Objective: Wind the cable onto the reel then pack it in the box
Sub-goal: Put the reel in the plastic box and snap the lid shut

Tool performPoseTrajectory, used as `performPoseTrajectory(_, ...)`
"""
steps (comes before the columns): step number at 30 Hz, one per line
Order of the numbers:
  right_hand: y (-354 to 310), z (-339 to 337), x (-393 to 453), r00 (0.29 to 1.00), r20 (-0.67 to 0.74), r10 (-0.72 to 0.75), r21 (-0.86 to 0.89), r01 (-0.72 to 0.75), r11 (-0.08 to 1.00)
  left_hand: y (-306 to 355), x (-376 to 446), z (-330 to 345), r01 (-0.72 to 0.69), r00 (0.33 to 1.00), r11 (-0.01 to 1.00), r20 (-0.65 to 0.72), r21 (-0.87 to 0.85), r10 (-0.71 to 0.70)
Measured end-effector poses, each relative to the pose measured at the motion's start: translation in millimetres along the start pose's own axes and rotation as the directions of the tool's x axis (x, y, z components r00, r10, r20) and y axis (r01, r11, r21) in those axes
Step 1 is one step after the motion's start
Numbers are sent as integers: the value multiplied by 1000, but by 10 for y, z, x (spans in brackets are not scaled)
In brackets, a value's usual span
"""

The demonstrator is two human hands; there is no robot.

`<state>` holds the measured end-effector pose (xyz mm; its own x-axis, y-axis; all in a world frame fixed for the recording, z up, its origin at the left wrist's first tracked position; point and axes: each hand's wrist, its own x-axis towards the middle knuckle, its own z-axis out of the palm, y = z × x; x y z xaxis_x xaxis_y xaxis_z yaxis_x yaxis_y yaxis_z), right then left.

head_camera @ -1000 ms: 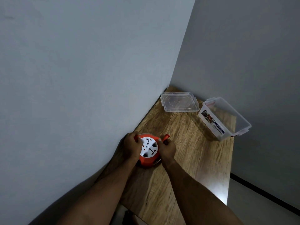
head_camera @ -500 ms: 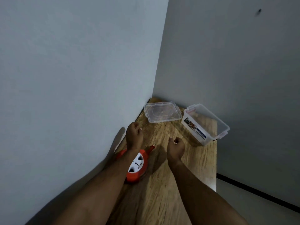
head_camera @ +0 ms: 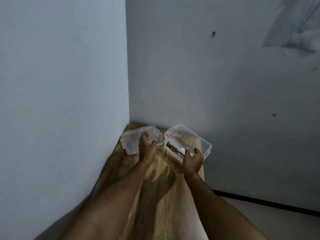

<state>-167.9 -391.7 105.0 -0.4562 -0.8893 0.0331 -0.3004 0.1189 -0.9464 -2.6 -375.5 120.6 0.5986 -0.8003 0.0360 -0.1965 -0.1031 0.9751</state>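
The wooden tabletop (head_camera: 155,187) fills a wall corner. At its far end sits the clear box (head_camera: 190,141), open top up, its long side slanting away to the left. Its picture label is too blurry to read. Left of the box lies the lid (head_camera: 131,142). The right hand (head_camera: 193,159) has reached the box with open fingers; the left hand (head_camera: 147,148), fingers open, is over the lid. The reel seen before is now out of sight.

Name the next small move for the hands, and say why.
Probably close the right hand on the box and draw it nearer: that hand is open at its near end, the box looks empty, the left hand reaches to the lid, and no reel shows.
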Motion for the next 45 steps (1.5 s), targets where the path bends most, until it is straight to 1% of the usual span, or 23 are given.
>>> performPoseTrajectory(4,28,-7,324,998,-56,2,-20,-3,1000,73,235,340,-10,999,1000,32,-7,10)
performPoseTrajectory(8,140,48,650,995,-98,4,-44,-8,999,26,513,665,23,996,1000,85,0,-23)
performPoseTrajectory(13,289,74,956,987,-157,-16,-110,-1,994,-14,785,984,16,991,997,135,75,-26)
performPoseTrajectory(16,376,93,1121,985,-173,-6,-117,-14,993,-56,939,1128,49,981,993,181,111,-69)
performPoseTrajectory(21,487,84,1282,990,-140,19,-81,-30,996,-166,1126,1274,81,959,984,256,159,-121)
performPoseTrajectory(25,522,112,1371,996,-82,18,-38,-21,999,-236,1168,1334,101,950,983,280,153,-141)
performPoseTrajectory(30,522,154,1502,1000,1,26,-11,-26,1000,-306,1153,1337,89,967,986,224,143,-120)
performPoseTrajectory(34,627,202,1626,999,44,27,-1,-27,1000,-329,1119,1296,125,978,987,154,104,-140)
performPoseTrajectory(36,630,189,1661,995,88,40,25,-43,999,-363,1116,1255,143,979,987,133,77,-153)
performPoseTrajectory(39,585,138,1685,989,143,37,62,-47,997,-380,1114,1173,169,978,981,104,91,-178)
performPoseTrajectory(44,619,75,1701,989,145,37,-4,-37,999,-456,1076,1076,201,977,972,51,120,-208)
performPoseTrajectory(45,633,61,1693,988,152,34,-16,-32,999,-496,1065,1067,209,975,971,58,116,-216)
